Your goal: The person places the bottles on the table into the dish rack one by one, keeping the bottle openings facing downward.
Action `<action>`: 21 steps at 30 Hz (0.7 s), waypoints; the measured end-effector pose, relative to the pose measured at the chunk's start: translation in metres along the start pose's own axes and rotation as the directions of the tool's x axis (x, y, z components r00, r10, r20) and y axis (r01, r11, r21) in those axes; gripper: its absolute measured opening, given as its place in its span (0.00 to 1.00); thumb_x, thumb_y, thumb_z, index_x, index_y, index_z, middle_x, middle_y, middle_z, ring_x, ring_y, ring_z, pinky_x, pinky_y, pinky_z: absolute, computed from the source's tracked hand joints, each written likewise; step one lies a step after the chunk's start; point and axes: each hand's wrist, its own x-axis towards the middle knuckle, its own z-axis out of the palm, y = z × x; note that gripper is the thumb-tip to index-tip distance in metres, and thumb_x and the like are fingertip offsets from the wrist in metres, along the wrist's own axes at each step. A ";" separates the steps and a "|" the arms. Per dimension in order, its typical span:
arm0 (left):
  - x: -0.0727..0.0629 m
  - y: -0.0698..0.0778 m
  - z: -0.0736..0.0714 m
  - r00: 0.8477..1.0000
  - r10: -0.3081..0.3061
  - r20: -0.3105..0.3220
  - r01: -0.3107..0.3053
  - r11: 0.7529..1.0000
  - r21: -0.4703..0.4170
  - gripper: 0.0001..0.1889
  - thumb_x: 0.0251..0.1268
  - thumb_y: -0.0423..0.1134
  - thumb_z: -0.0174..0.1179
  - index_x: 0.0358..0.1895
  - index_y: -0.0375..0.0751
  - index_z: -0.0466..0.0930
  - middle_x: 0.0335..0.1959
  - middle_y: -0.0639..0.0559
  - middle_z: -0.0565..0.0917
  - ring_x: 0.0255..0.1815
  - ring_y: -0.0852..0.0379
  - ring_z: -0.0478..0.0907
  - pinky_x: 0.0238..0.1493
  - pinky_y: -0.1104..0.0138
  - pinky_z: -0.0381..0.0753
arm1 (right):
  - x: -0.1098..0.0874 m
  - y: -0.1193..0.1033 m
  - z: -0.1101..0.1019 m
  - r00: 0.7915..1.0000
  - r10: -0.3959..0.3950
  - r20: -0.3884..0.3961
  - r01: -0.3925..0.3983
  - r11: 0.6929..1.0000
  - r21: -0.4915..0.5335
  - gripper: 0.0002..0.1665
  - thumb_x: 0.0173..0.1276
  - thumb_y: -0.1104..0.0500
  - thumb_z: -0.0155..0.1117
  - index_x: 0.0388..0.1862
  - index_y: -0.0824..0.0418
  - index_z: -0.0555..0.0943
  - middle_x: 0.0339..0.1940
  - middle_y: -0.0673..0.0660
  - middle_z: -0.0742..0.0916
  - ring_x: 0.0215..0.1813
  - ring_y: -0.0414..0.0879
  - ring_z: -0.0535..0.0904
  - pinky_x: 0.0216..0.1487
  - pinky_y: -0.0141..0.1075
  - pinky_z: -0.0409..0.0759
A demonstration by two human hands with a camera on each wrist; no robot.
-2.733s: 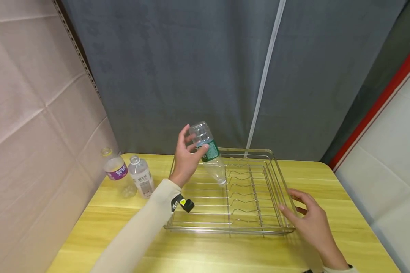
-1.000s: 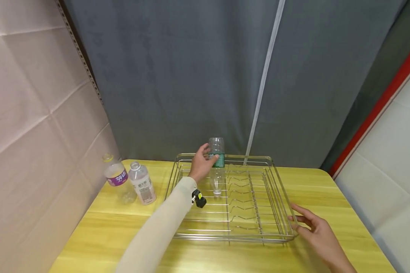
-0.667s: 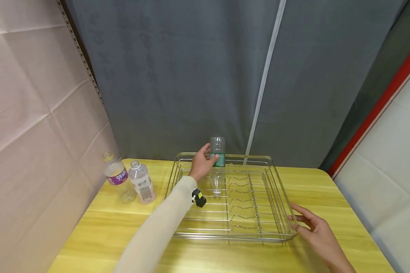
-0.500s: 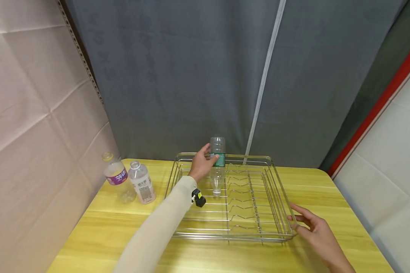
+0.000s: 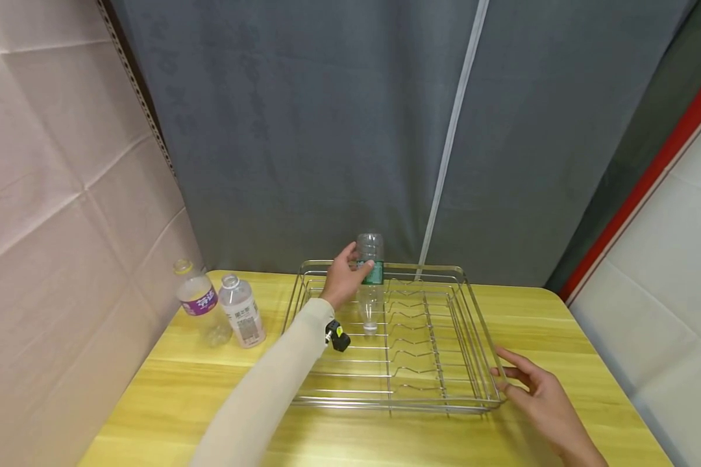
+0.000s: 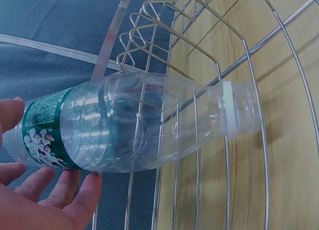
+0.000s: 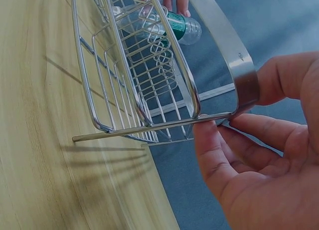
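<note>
My left hand (image 5: 343, 280) holds a clear plastic bottle (image 5: 370, 298) with a green label, upside down over the left half of a wire dish rack (image 5: 417, 407). In the left wrist view, my fingers (image 6: 85, 200) lie along the label side, and the bottle's uncapped-looking neck (image 6: 244, 109), with a white ring, points down among the rack's wires. At the rack's front right corner, my right hand (image 5: 540, 395) pinches the metal frame between thumb and fingers. The right wrist view shows this grip closely, around the flat rim band (image 7: 244, 73).
Two more empty plastic bottles stand left of the rack: one with a purple label (image 5: 200, 301) and one with a white label (image 5: 244, 314). The wooden table (image 5: 169, 402) ends at a grey curtain (image 5: 304, 130) behind. Pale sheeting (image 5: 76, 188) hangs at the left.
Since the oldest frame, the bottle has gone from tilted to vertical, neck down, and lower into the rack. My right fingers have closed on the rack's corner. Over the last second, little moves.
</note>
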 end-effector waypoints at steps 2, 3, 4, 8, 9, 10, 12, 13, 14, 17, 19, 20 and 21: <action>0.001 0.000 -0.001 1.000 -0.002 -0.001 0.002 1.000 0.002 0.42 0.76 0.52 0.66 0.86 0.50 0.56 0.78 0.44 0.73 0.73 0.40 0.77 0.68 0.49 0.84 | 0.000 0.000 0.000 1.000 -0.014 -0.004 0.014 1.000 0.003 0.37 0.77 0.64 0.66 0.81 0.62 0.68 0.58 0.24 0.78 0.55 0.30 0.83 0.46 0.30 0.87; 0.001 0.000 -0.002 1.000 -0.004 -0.001 0.004 1.000 0.004 0.42 0.75 0.52 0.66 0.86 0.50 0.56 0.78 0.43 0.73 0.73 0.40 0.76 0.68 0.48 0.84 | 0.000 0.000 0.000 1.000 -0.019 -0.004 0.019 1.000 0.006 0.37 0.77 0.65 0.66 0.81 0.63 0.68 0.57 0.23 0.78 0.55 0.30 0.83 0.46 0.31 0.87; 0.001 0.000 -0.003 1.000 -0.006 -0.003 0.006 1.000 0.009 0.43 0.75 0.52 0.66 0.86 0.50 0.56 0.78 0.43 0.72 0.73 0.39 0.76 0.69 0.48 0.83 | 0.000 0.000 0.000 1.000 -0.022 -0.005 0.023 1.000 0.007 0.36 0.77 0.65 0.66 0.81 0.63 0.68 0.57 0.22 0.78 0.55 0.30 0.84 0.46 0.31 0.87; 0.002 0.001 -0.006 1.000 -0.007 -0.010 0.008 1.000 0.024 0.43 0.75 0.53 0.66 0.86 0.50 0.55 0.79 0.43 0.71 0.74 0.39 0.76 0.69 0.47 0.83 | 0.000 0.000 0.000 1.000 -0.018 -0.002 0.018 1.000 0.014 0.37 0.77 0.64 0.66 0.81 0.63 0.68 0.58 0.22 0.77 0.56 0.30 0.83 0.47 0.31 0.87; 0.001 0.001 -0.006 1.000 -0.007 -0.013 0.007 1.000 0.027 0.43 0.74 0.53 0.66 0.86 0.50 0.55 0.79 0.43 0.71 0.74 0.39 0.76 0.68 0.48 0.84 | 0.000 0.000 0.000 1.000 -0.015 -0.001 0.015 1.000 0.017 0.37 0.77 0.64 0.66 0.82 0.62 0.67 0.58 0.22 0.77 0.56 0.30 0.83 0.47 0.31 0.87; 0.001 0.002 -0.007 1.000 -0.006 -0.015 0.006 1.000 0.029 0.43 0.74 0.53 0.67 0.86 0.50 0.55 0.80 0.44 0.71 0.73 0.40 0.77 0.68 0.48 0.84 | 0.000 0.000 0.000 1.000 -0.014 0.000 0.014 1.000 0.019 0.37 0.77 0.64 0.66 0.82 0.63 0.67 0.58 0.22 0.77 0.56 0.30 0.83 0.47 0.31 0.87; 0.000 0.002 -0.008 1.000 -0.005 -0.017 0.006 1.000 0.031 0.44 0.74 0.53 0.66 0.86 0.50 0.55 0.80 0.44 0.70 0.73 0.41 0.77 0.67 0.49 0.85 | 0.000 0.000 0.000 1.000 -0.015 -0.001 0.015 0.999 0.030 0.37 0.77 0.64 0.66 0.82 0.63 0.67 0.59 0.23 0.77 0.56 0.30 0.83 0.47 0.31 0.87; 0.000 0.003 -0.009 1.000 -0.006 -0.016 0.007 1.000 0.029 0.43 0.74 0.53 0.66 0.86 0.50 0.55 0.80 0.44 0.70 0.73 0.42 0.77 0.67 0.49 0.85 | 0.000 0.001 0.001 1.000 -0.017 -0.001 0.017 0.999 0.033 0.37 0.77 0.64 0.66 0.81 0.63 0.67 0.59 0.23 0.77 0.56 0.30 0.83 0.47 0.32 0.87; -0.001 0.003 -0.010 1.000 -0.007 -0.014 0.008 1.000 0.028 0.43 0.74 0.54 0.66 0.86 0.51 0.55 0.81 0.44 0.70 0.73 0.42 0.77 0.67 0.49 0.85 | 0.000 0.001 0.001 1.000 -0.020 -0.002 0.020 0.999 0.034 0.37 0.77 0.65 0.66 0.81 0.63 0.67 0.59 0.22 0.77 0.56 0.30 0.83 0.47 0.31 0.87; -0.003 0.006 -0.013 1.000 -0.004 -0.012 0.004 1.000 0.023 0.43 0.75 0.54 0.66 0.86 0.51 0.55 0.81 0.45 0.69 0.74 0.43 0.76 0.68 0.49 0.84 | 0.000 0.001 0.001 1.000 -0.026 -0.003 0.026 0.999 0.040 0.37 0.77 0.65 0.66 0.81 0.64 0.67 0.59 0.22 0.77 0.55 0.29 0.83 0.46 0.31 0.87; -0.006 0.009 -0.015 1.000 0.002 -0.015 -0.001 1.000 0.013 0.43 0.74 0.54 0.66 0.85 0.52 0.56 0.81 0.45 0.69 0.75 0.42 0.74 0.70 0.47 0.82 | 0.000 0.001 0.000 1.000 -0.027 -0.002 0.027 0.999 0.037 0.37 0.77 0.65 0.66 0.81 0.64 0.67 0.58 0.22 0.77 0.55 0.29 0.83 0.46 0.30 0.87; -0.006 0.010 -0.016 1.000 0.004 -0.018 -0.004 1.000 0.009 0.43 0.74 0.54 0.67 0.85 0.52 0.56 0.81 0.45 0.68 0.76 0.41 0.74 0.71 0.46 0.81 | 0.001 0.002 0.000 1.000 -0.027 -0.004 0.027 0.999 0.037 0.37 0.77 0.65 0.66 0.81 0.64 0.67 0.58 0.22 0.78 0.55 0.29 0.83 0.46 0.30 0.87; -0.007 0.011 -0.017 1.000 0.007 -0.022 -0.007 1.000 0.006 0.43 0.74 0.54 0.67 0.85 0.52 0.56 0.81 0.44 0.68 0.76 0.41 0.73 0.72 0.46 0.80 | 0.001 0.002 0.000 1.000 -0.026 -0.006 0.026 0.999 0.035 0.37 0.77 0.65 0.66 0.81 0.64 0.68 0.58 0.22 0.78 0.55 0.29 0.83 0.46 0.30 0.87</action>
